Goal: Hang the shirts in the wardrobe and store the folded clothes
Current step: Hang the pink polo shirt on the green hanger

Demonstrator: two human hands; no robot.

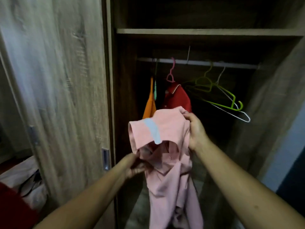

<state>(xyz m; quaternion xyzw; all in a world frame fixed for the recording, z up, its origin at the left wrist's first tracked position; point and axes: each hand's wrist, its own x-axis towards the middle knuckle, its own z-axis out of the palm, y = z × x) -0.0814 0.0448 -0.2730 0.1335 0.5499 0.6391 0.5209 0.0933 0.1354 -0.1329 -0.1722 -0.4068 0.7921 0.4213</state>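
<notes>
I hold a pink shirt (pixel 166 171) up in front of the open wardrobe. Its collar has a pale blue band. My right hand (pixel 196 131) grips the shirt's upper right edge near the shoulder. My left hand (pixel 133 166) pinches the fabric lower down on the left, beside the collar opening. The shirt's body hangs down between my forearms. Behind it a metal rail (pixel 198 62) carries a red shirt (pixel 178 98) on a pink hanger (pixel 171 75) and an orange garment (pixel 149 101). A bare green hanger (pixel 221 96) and a bare white hanger (pixel 237 114) hang further right.
A wooden shelf (pixel 206 32) crosses the wardrobe above the rail. The sliding door (pixel 62 90) with a recessed handle (pixel 105 158) stands to the left. A white bag (pixel 26 180) lies low on the left. The wardrobe's right side wall (pixel 270 103) is close.
</notes>
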